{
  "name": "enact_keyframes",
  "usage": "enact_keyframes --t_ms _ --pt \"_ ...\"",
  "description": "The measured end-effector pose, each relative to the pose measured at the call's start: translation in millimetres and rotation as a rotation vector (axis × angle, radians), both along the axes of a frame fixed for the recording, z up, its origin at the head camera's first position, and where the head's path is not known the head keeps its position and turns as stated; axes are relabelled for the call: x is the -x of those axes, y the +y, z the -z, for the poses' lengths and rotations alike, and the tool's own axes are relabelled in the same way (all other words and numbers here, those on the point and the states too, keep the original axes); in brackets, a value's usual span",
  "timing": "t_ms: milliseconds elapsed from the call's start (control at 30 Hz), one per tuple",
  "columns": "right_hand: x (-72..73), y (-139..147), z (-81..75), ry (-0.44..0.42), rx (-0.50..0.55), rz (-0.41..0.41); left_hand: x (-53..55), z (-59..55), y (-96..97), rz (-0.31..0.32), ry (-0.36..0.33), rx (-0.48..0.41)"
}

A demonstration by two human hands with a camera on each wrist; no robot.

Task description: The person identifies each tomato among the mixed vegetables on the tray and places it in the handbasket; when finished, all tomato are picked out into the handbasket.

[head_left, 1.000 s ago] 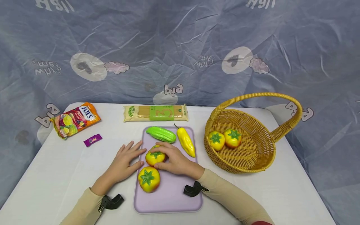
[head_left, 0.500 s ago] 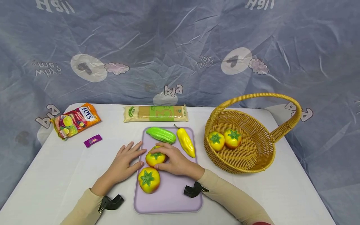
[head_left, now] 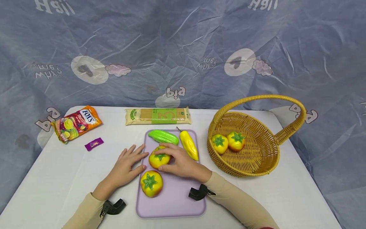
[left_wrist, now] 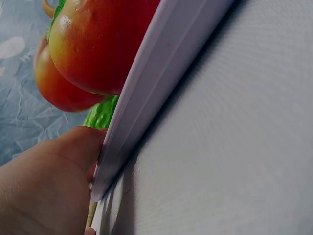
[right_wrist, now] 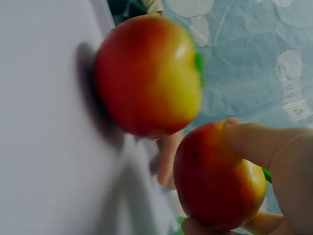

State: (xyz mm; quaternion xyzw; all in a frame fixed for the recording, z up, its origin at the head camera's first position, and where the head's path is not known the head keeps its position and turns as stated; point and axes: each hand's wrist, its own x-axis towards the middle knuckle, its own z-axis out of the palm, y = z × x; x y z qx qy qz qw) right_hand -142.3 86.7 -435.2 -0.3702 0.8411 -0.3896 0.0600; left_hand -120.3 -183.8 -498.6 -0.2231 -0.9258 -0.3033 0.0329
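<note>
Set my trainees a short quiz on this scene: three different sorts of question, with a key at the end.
1. Count: how many tomatoes lie in the basket?
2. True or false: the yellow pepper lies in that basket.
3. Multiple choice: which grips a tomato? A) left hand B) right hand C) neither

Key:
1. Two.
2. False: the yellow pepper lies on the tray.
3. B: the right hand.

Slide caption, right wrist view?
Right hand grips one red-yellow fruit; a second fruit rests on the tray.
</note>
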Motion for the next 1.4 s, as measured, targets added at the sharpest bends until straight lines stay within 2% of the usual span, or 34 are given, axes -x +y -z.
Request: enact_keyframes --t_ms 333,567,767,1000,1233,1400 --pt "-9.8 17.3 -27.8 0.034 0.016 -0.079 0.9 0.7 0.5 -0.004 -0.002 0.001" --pt "-18.5 41.6 -38.3 0.082 0.018 -0.066 0.2 2.4 -1.3 -0.002 0.01 -0.006" --pt "-24.7 69.6 -47.3 0.072 0.015 -0.014 0.3 2.8 -1.3 0.003 0.015 -0.007" --pt "-30.6 106.2 -56.8 0.105 0.004 0.049 0.8 0.7 -0.6 0.006 0.007 -0.011" --pt "-35.8 146.8 -62.5 0.187 0.033 0.149 1.0 1.2 -0.4 0.006 0.001 -0.007" --pt "-35.0 172.3 -63.8 0.179 0.074 0.238 1.7 1.4 -1.2 0.005 0.001 -0.007"
